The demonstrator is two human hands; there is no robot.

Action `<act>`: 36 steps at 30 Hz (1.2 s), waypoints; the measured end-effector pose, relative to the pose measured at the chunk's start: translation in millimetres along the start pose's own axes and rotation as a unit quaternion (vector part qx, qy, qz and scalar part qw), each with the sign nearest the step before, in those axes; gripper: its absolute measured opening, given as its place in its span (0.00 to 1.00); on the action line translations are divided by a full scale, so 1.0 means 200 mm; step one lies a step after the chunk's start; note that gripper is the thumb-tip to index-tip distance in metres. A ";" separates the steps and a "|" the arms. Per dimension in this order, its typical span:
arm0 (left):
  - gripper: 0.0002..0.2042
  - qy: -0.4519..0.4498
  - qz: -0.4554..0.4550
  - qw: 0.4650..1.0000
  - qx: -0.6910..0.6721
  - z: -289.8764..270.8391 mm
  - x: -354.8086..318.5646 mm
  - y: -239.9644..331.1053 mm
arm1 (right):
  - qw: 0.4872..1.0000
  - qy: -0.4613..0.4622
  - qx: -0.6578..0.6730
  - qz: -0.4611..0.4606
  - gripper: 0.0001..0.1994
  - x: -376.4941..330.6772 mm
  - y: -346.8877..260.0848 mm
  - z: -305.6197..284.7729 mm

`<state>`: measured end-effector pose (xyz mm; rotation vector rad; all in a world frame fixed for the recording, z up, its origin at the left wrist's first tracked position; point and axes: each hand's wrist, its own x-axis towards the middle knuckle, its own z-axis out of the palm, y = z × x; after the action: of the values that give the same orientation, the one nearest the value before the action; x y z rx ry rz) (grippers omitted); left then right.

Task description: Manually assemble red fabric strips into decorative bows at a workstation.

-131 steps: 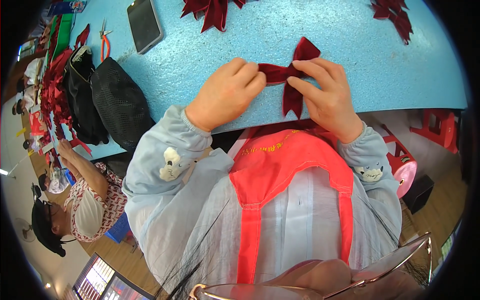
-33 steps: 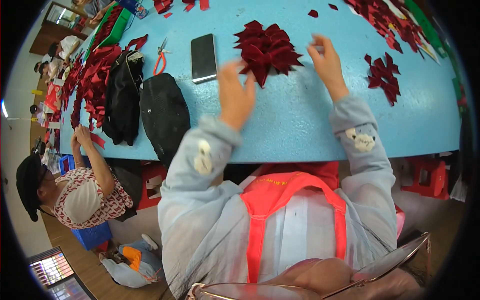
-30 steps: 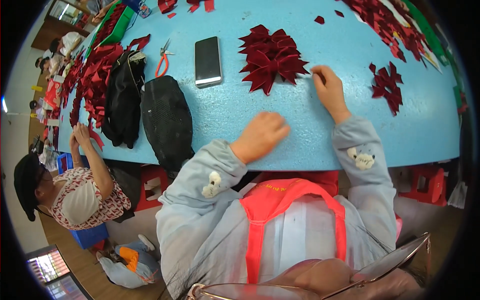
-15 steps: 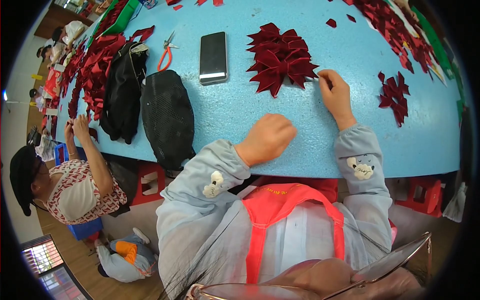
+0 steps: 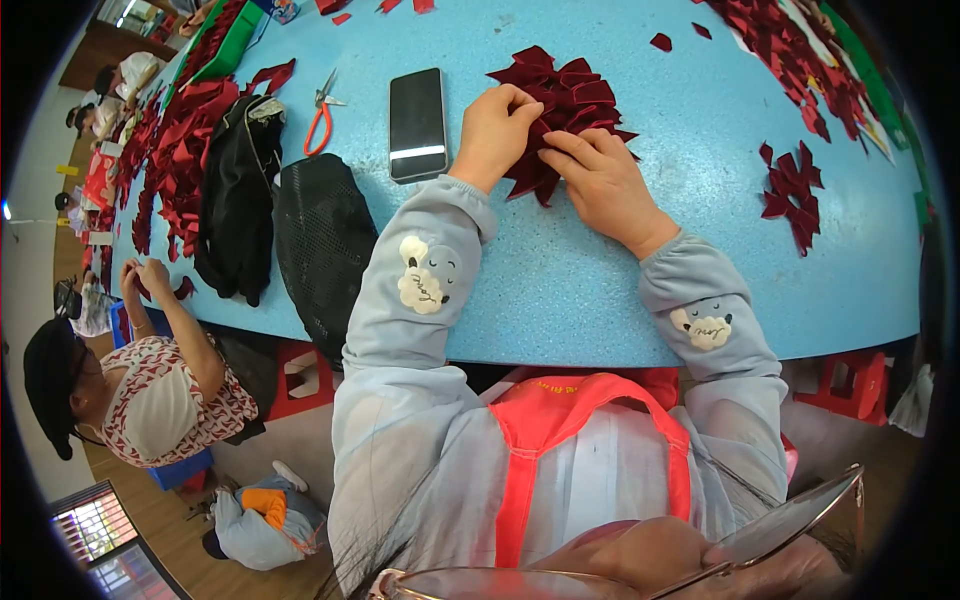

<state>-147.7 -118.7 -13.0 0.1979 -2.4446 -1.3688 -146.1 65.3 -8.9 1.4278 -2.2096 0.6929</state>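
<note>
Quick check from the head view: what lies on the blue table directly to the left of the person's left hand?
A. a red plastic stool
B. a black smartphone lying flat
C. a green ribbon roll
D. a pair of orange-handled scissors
B: the black smartphone lies flat on the blue table just beside the left hand, which works with the right hand at the pile of dark red fabric bows.

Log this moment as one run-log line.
left hand: on pile of dark red ribbon bows | right hand: pinching same pile | nearby: black phone, red-handled scissors | surface: blue table
</note>
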 end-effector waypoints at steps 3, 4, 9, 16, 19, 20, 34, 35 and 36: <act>0.07 0.040 0.040 0.998 -0.008 0.01 -0.04 0.02 | 1.000 -0.012 0.014 0.014 0.21 -0.01 0.00 0.02; 0.07 0.038 0.038 0.999 -0.009 0.02 -0.04 0.02 | 0.999 -0.016 0.021 0.019 0.21 -0.01 0.01 0.03; 0.05 0.097 0.070 0.992 -0.045 0.04 -0.02 0.03 | 0.998 -0.054 0.013 0.033 0.19 -0.02 0.05 0.07; 0.06 0.056 0.026 0.987 -0.148 0.09 -0.02 -0.03 | 0.989 0.125 -0.037 0.067 0.17 0.09 0.09 -0.04; 0.06 0.108 0.106 0.983 -0.103 0.12 0.01 -0.03 | 0.995 0.039 -0.032 0.091 0.15 0.07 0.18 0.04; 0.05 0.160 0.111 0.977 -0.088 0.12 0.01 -0.05 | 0.993 0.063 -0.028 0.091 0.14 0.10 0.17 0.02; 0.07 -0.300 0.414 0.859 0.023 0.61 -0.55 0.39 | 0.910 0.054 -0.155 0.381 0.16 -0.28 1.53 -0.55; 0.06 -0.310 0.391 0.866 0.000 0.61 -0.55 0.39 | 0.893 0.051 -0.197 0.401 0.17 -0.28 1.58 -0.56; 0.06 -0.320 0.368 0.873 -0.023 0.60 -0.54 0.39 | 0.874 0.049 -0.237 0.422 0.17 -0.28 1.63 -0.55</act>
<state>-85.6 49.7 -28.8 -1.2581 -2.4893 -1.2200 -414.8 286.8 -13.7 0.1419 -2.6291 0.3913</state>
